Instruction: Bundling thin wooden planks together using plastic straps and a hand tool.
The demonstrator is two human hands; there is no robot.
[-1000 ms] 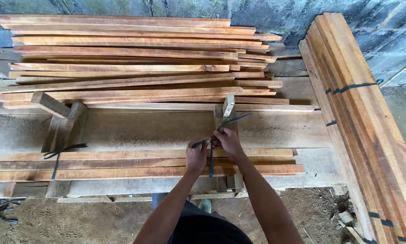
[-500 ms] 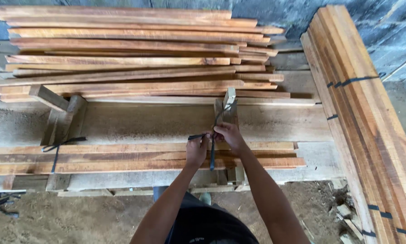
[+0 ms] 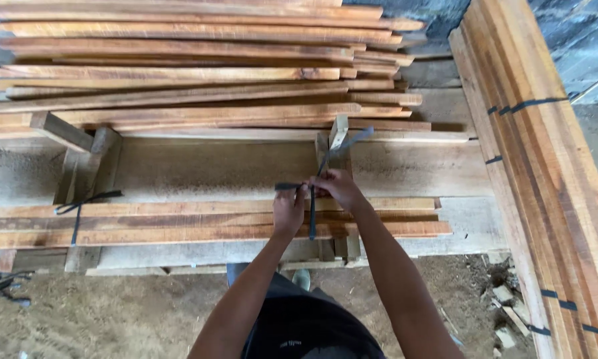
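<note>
We've got both hands, left (image 3: 290, 209) and right (image 3: 335, 189), pinching the dark plastic strap (image 3: 311, 219) around the reddish-brown wooden slats (image 3: 179, 226); if the loose end above our grip slips, the knot slackens.

strap (image 3: 349, 143): free end swung up-right | both hands (image 3: 315, 193): shifted slightly up the bench

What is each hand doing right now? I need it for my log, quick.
Left hand: closed, pinching one end of the dark strap.
Right hand: closed on the strap's other end.
</note>
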